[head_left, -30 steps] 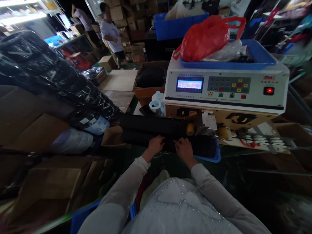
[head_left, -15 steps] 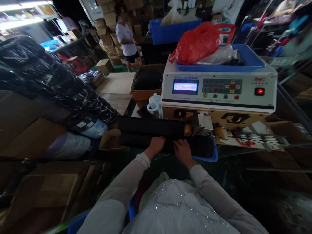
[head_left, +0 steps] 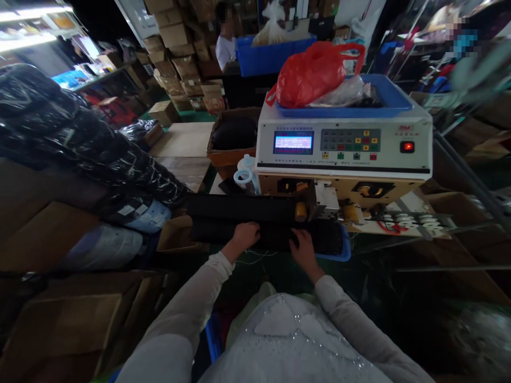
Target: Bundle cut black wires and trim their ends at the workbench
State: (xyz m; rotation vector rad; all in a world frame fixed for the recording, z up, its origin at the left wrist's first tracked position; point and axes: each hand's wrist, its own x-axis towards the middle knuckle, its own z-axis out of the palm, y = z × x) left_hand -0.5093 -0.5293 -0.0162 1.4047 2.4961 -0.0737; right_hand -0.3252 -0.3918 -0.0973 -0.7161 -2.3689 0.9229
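My left hand (head_left: 244, 235) rests at the near half of a long black trough-like piece (head_left: 239, 205), its fingers curled down against dark material. To its right, my right hand (head_left: 304, 250) bends its fingers over the same near part, with the thumb lower. Whatever is between the fingers is too dark to make out. Just behind the hands stands a white machine (head_left: 339, 138) with a lit screen, a keypad and a glowing red switch. Its metal block (head_left: 325, 199) and yellow roller (head_left: 301, 211) sit at the trough's right end. Thin pale strands (head_left: 255, 256) hang below the hands.
A blue tray (head_left: 391, 93) with a red plastic bag (head_left: 307, 74) lies on the machine. A clear jug (head_left: 246, 175) stands left of it. Black-wrapped rolls (head_left: 80, 133) and cardboard boxes (head_left: 59, 330) fill the left side. A person (head_left: 225, 45) is at the back.
My hands have drawn further apart along the black piece, the left going left and the right slightly right. The person at the back has moved right, behind the blue bin. The view has shifted slightly.
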